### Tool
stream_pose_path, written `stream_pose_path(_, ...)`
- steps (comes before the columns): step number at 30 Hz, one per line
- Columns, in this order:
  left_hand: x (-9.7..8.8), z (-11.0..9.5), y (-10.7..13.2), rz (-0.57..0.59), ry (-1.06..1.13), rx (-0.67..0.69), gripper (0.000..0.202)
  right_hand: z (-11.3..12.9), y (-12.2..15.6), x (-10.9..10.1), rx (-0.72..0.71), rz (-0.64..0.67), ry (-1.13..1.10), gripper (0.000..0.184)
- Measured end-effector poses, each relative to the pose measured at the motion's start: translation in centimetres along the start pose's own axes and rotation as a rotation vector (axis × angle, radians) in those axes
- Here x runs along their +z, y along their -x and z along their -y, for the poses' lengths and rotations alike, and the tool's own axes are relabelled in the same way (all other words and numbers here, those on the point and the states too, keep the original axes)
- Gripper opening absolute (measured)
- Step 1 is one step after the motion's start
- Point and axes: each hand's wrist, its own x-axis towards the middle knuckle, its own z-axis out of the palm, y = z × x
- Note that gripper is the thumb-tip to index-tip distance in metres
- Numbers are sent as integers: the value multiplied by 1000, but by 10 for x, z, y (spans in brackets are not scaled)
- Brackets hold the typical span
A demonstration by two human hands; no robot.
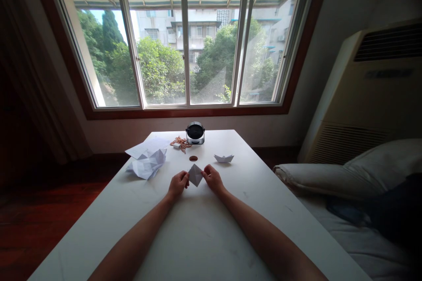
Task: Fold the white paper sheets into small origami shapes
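A small folded paper [195,175], shaped like a diamond, is held up over the white table between my two hands. My left hand [178,183] pinches its left corner, while my right hand [212,178] grips the right corner with thumb and fingers. Crease lines show on the face turned toward me. Just beyond my right hand, a folded paper boat [224,158] sits upright on the table, touched by neither hand.
Crumpled, creased paper [148,164] and a flat sheet [140,145] lie at the table's [194,237] far left. A round black device [195,133] stands at the back beside a bundled orange cord [183,144]. Near it is a round hole [193,158]. A couch [310,175] flanks the right side.
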Motion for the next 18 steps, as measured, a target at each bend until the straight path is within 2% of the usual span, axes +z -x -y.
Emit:
stream_pose_path(7, 4, -3, 1, 63, 74, -16, 35, -3, -2, 1, -49, 49, 79, 28)
stream_pose_path(13, 3, -5, 2, 103, 43, -5, 33, -5, 1, 5, 18, 228, -131, 31)
stream_pose_path(18, 3, -8, 0, 99, 117, -23, 33, -5, 2, 7, -3, 252, -156, 37)
